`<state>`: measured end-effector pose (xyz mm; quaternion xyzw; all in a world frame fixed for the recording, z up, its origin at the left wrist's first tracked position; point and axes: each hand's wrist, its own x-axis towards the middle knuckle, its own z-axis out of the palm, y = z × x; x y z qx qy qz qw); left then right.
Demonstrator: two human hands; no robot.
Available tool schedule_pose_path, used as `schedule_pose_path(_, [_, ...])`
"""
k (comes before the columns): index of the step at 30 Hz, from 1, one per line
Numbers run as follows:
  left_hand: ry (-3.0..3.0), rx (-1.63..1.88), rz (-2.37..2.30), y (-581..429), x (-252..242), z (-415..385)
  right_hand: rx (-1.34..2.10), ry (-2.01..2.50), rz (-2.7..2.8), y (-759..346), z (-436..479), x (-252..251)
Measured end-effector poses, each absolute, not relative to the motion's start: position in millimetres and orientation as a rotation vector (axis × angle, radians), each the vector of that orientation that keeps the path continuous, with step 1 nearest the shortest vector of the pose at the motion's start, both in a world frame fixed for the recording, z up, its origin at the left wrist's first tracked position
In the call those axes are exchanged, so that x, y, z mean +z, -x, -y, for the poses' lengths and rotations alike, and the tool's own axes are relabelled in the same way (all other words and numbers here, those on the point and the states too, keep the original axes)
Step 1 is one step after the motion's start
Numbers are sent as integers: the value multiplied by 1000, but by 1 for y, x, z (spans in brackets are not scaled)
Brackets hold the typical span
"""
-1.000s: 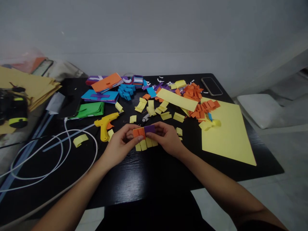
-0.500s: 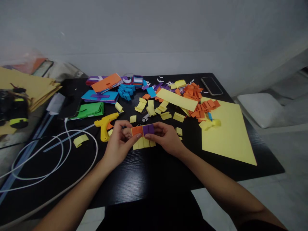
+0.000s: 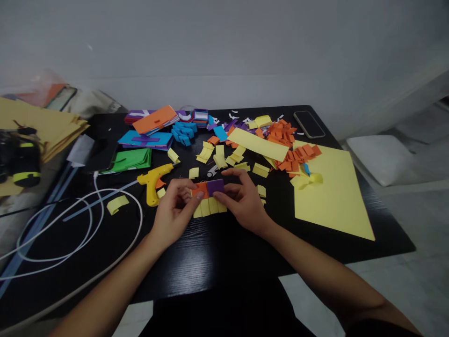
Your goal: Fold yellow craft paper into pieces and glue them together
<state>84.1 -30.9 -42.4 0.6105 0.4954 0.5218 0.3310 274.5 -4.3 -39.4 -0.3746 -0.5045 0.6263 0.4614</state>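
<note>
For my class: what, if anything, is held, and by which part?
The left hand holds the paper strip by its orange end; the right hand has its thumb on the purple end, grip unclear.

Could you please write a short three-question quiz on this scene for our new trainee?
1. Whose thumb is at the small rectangular purple paper piece?
(a) the left hand's
(b) the right hand's
(c) neither hand's

2. True or false: from the wearer's view, the yellow plastic glue gun lies to the left of the large flat yellow paper sheet.

3. Fill in: the dark-screened rectangular smartphone lies near the far ____ corner of the black table, as the wearer sees it.

Key: 1. b; 2. True; 3. right.
</note>
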Motion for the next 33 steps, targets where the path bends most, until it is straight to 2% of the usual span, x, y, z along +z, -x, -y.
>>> schedule_pose_path(10, [-1733,1336,-1339,-82,-41,32,1162,953,1551,-278,7,-44])
schedule_pose_path(19, [-1731,1300,-1302,-79,-36,32,1357,877,1454,-278,3,-40])
schedule_pose_path(33, [-1598,1304,-1317,-82,-39,30,1477,996,1191,-273,2,-40])
